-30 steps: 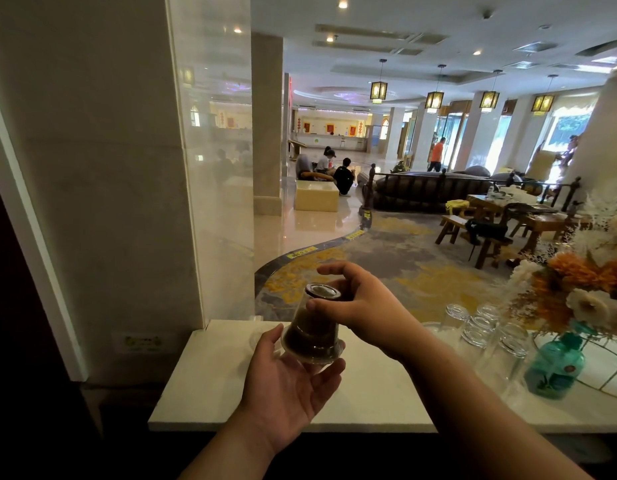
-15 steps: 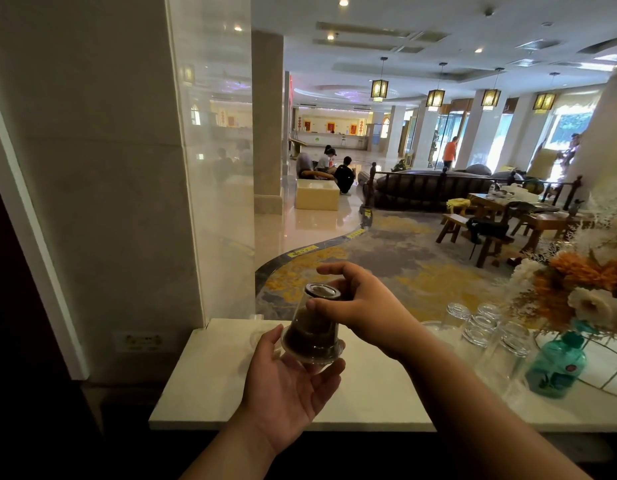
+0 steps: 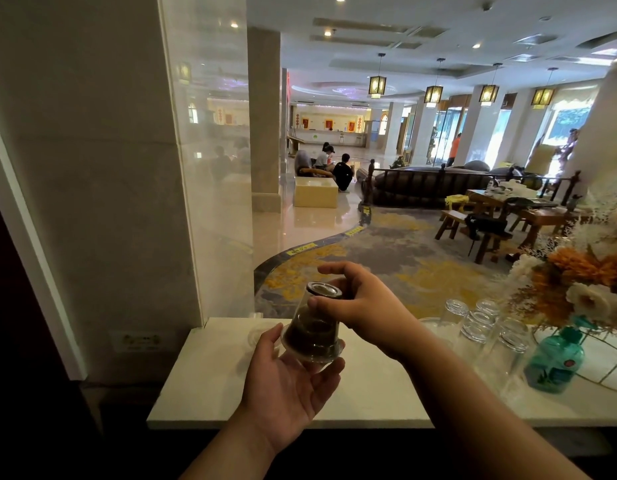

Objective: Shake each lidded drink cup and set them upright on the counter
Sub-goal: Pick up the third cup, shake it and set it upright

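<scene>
Nothing has really changed in the last second: my left hand (image 3: pixel 293 382) still cradles the lid end of the inverted drink cup (image 3: pixel 313 327), my right hand (image 3: pixel 362 306) pinches its base above the near counter (image 3: pixel 210 375), so it isn't upright yet; the empty glasses (image 3: pixel 480 323) stand farther right.

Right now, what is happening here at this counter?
A person holds a clear lidded cup of dark drink upside down above the white counter. The left hand supports the lid from below, and the right hand grips the base on top. The cup is not yet set down upright.
</scene>
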